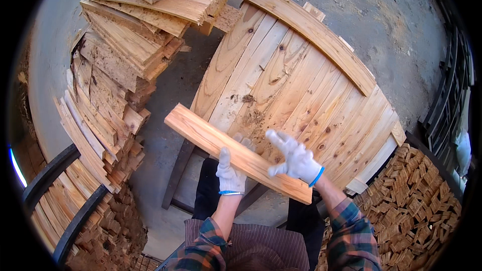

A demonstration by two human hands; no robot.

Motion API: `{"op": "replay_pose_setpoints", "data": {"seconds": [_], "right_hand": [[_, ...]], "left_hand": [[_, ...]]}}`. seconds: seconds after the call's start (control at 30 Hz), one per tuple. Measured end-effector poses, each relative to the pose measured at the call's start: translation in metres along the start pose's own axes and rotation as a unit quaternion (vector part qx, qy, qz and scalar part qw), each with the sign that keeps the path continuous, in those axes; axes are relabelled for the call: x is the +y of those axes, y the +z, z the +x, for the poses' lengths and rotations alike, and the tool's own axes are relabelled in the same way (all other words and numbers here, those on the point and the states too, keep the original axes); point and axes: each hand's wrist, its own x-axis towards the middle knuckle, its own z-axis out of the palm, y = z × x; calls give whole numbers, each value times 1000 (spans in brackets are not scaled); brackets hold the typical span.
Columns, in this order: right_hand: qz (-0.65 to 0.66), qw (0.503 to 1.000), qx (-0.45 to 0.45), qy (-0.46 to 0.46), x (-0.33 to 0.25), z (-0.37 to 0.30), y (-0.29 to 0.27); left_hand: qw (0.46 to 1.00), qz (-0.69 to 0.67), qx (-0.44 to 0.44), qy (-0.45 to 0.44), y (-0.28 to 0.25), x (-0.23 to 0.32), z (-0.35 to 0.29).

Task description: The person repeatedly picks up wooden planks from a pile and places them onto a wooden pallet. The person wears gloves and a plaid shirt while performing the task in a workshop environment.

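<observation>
A reddish-brown wooden board [203,134] slants across in front of my body, its far end up to the left and its near end down to the right. My left hand [231,176], in a white knit glove with a blue cuff, grips the board near its middle, thumb on the top face and fingers passing underneath. Over the board's right half hovers my right hand [297,161], gloved alike, with fingers spread; its thumb lies close to the board, and I cannot tell whether they touch. Beyond both hands lies a plank tabletop [321,115] with knots and wood crumbs on it.
A thick batten [311,32] lies across the tabletop's far end. Stacked rough boards [120,45] rise on the left, beside dark curved bars [75,221]. Many small cut wood pieces [411,206] are piled at lower right. Dark metal lengths [452,75] line the right edge.
</observation>
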Motion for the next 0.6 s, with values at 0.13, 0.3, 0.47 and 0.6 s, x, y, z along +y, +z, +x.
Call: {"op": "replay_pose_setpoints", "data": {"seconds": [0.13, 0.3, 0.47, 0.6], "right_hand": [[17, 996, 91, 16, -23, -26, 50], [-117, 972, 198, 38, -1, 4, 63], [-176, 952, 248, 35, 23, 15, 98], [-190, 962, 185, 60, 14, 16, 95]], "left_hand": [[990, -66, -121, -36, 17, -6, 11], [995, 68, 72, -18, -9, -8, 11], [976, 178, 126, 14, -28, -2, -2], [971, 225, 73, 32, -52, 27, -21]]}}
